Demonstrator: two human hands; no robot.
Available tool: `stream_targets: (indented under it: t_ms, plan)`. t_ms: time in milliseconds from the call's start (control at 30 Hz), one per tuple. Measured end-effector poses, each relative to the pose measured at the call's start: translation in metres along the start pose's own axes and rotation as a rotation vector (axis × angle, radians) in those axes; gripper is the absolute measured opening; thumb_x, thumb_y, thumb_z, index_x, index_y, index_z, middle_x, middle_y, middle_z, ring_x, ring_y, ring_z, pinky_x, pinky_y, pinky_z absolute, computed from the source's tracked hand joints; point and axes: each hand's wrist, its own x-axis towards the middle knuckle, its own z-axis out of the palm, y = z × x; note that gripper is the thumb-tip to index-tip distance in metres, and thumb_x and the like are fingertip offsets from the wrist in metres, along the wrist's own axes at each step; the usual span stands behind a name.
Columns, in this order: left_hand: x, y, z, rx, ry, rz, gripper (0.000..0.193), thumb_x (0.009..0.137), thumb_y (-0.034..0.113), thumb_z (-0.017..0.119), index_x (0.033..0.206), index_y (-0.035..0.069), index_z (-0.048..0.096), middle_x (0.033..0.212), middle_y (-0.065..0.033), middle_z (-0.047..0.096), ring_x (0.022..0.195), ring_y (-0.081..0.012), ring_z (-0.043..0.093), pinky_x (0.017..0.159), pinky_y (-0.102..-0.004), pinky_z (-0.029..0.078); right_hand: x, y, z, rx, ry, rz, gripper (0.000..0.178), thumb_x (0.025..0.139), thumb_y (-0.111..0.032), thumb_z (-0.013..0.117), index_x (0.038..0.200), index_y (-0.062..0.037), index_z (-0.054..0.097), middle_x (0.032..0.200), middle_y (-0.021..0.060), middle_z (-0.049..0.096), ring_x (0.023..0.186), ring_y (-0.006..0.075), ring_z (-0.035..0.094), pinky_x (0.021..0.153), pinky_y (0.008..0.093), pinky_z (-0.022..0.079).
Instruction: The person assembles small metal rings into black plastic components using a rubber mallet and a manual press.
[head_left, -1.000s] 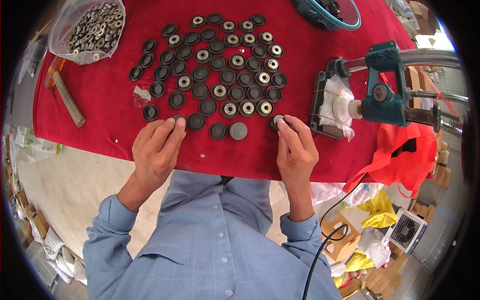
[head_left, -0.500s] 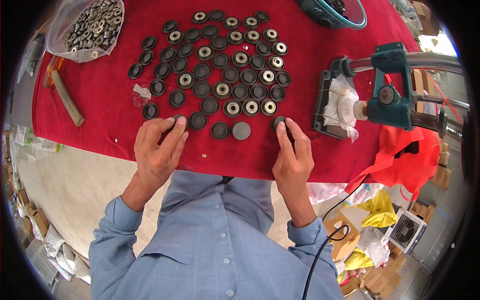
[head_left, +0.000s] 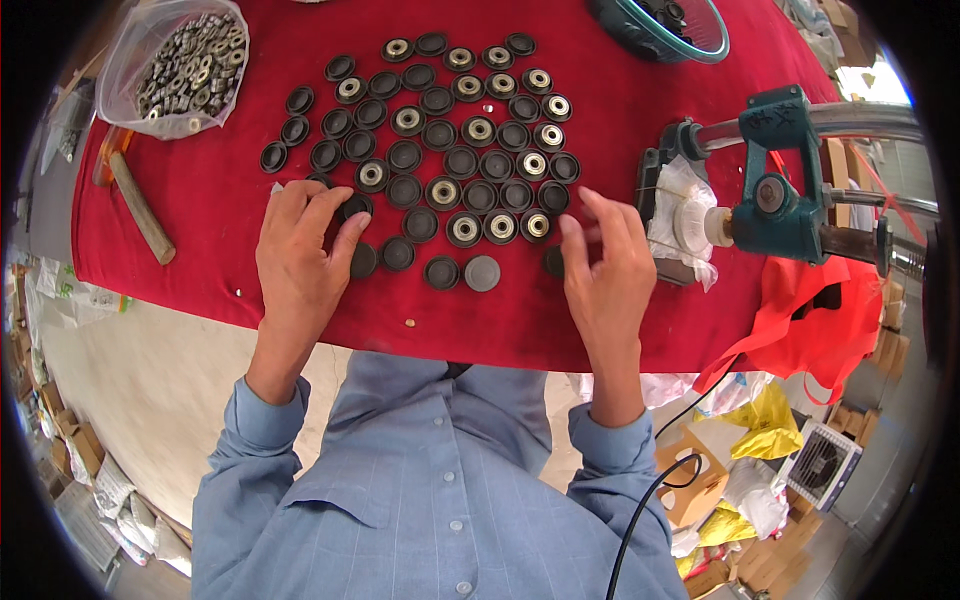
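Note:
Many round black caps [head_left: 424, 224] lie in loose rows on the red cloth, several with a shiny metal bearing [head_left: 465, 229] set inside. My left hand [head_left: 300, 245] has its thumb and forefinger closed about the edge of one black cap [head_left: 356, 207] at the left of the group. Just below that thumb lies another cap [head_left: 363, 261], its far side up. On the right, my right hand [head_left: 612, 265] is open and holds nothing, thumb and fingers apart. Its thumb partly covers a black cap [head_left: 553, 261]. One cap [head_left: 482, 273] in the front row shows a flat grey face.
A plastic-lined tub of bearings [head_left: 195, 75] stands far left, above a wooden-handled hammer [head_left: 142, 210]. At the far right are a teal basket [head_left: 665, 35] and a green press [head_left: 780, 180]. A red bag [head_left: 810, 320] hangs near the right table edge.
My left hand has moved from a front-row cap to one farther up. The right hand has let go of its cap, lifted and opened, shifting right.

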Motion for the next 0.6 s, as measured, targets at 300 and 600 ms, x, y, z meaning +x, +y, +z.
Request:
stream_targets:
  t_ms: [300, 600]
  plan:
    - [0.003, 0.020, 0.004, -0.430, 0.019, -0.161, 0.031, 0.082, -0.001, 0.090, 0.110, 0.005, 0.077, 0.092, -0.0055, 0.069, 0.070, -0.0173, 0.066, 0.063, -0.0314, 0.055, 0.024, 0.005, 0.018, 0.026, -0.040, 0.046, 0.034, 0.087, -0.008, 0.087, 0.118, -0.0049, 0.072, 0.099, 0.0119, 0.067, 0.072, 0.0248, 0.069, 0.067, 0.0393, 0.056]
    - [0.004, 0.061, 0.038, -0.396, 0.025, 0.194, 0.037, 0.082, -0.006, 0.083, 0.116, 0.007, 0.080, 0.105, -0.0082, 0.071, 0.082, -0.0221, 0.074, 0.063, -0.0340, 0.059, 0.016, 0.008, 0.008, 0.296, -0.032, -0.028, 0.021, 0.085, 0.002, 0.084, 0.103, -0.0017, 0.073, 0.102, 0.0118, 0.070, 0.074, 0.0225, 0.071, 0.064, 0.0350, 0.056]
